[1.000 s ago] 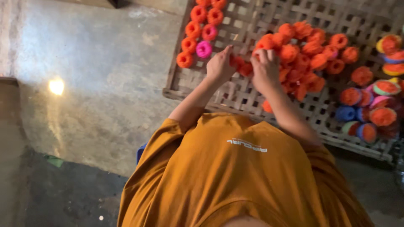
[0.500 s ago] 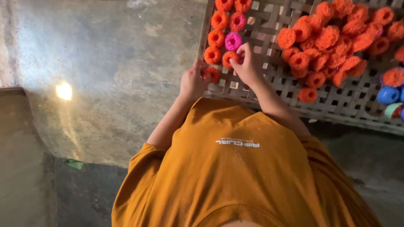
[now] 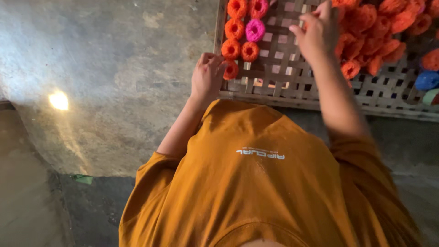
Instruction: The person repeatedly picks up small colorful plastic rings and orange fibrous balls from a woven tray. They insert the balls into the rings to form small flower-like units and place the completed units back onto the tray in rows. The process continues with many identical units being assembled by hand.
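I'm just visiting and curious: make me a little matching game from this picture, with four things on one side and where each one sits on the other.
Things:
1. left hand
2. right hand
3. pink ring
4. blue ring

Places:
a. at the tray's far right edge
b. among the lined-up orange rings
c. at the woven tray's near left corner, on an orange ring
d. raised beside the orange heap

Pairs: 1-c, 2-d, 3-b, 4-a

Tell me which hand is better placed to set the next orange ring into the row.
Left. The left hand already touches an orange ring at the row's near end; the right hand is over by the loose pile.
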